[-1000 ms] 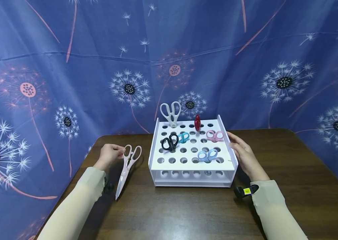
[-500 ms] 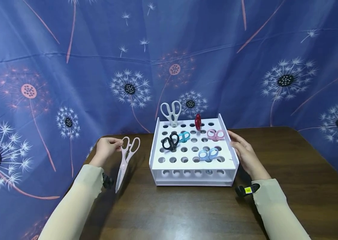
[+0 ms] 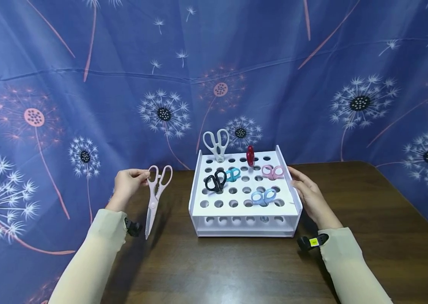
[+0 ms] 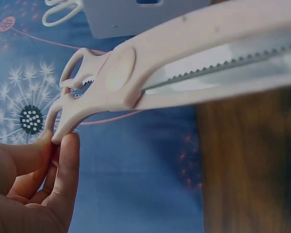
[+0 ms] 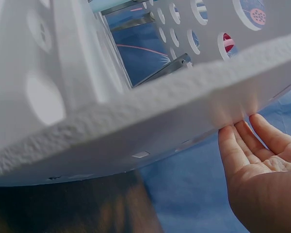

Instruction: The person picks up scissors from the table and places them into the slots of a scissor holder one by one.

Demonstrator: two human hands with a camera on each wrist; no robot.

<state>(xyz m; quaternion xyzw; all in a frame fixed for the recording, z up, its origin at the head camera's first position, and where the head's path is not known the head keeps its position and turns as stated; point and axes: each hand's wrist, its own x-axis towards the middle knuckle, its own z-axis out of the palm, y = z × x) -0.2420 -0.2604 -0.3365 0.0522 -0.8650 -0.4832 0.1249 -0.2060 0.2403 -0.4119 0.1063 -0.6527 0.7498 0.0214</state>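
Note:
My left hand (image 3: 125, 188) pinches one handle loop of a pair of pale pink scissors (image 3: 153, 203) between thumb and fingers. The blades hang downward over the table's left part. In the left wrist view the scissors (image 4: 117, 68) show a serrated grip between the handles, and the left hand (image 4: 36, 182) holds the loop's end. A white rack (image 3: 237, 212) with rows of round holes stands at centre. My right hand (image 3: 310, 198) touches its right side wall. In the right wrist view straight fingertips of the right hand (image 5: 266, 170) press on the side panel (image 5: 136, 141).
The rack holds white scissors (image 3: 219, 147), black scissors (image 3: 215, 181), teal scissors (image 3: 233, 174), a red-handled item (image 3: 250, 156), pink scissors (image 3: 272, 172) and light blue scissors (image 3: 263, 197). A blue dandelion-print curtain (image 3: 214, 63) hangs behind the brown wooden table (image 3: 214, 270).
The left hand has lifted the pale pink scissors and shifted slightly left, and the scissors hang more upright. The right hand stays at the rack's side.

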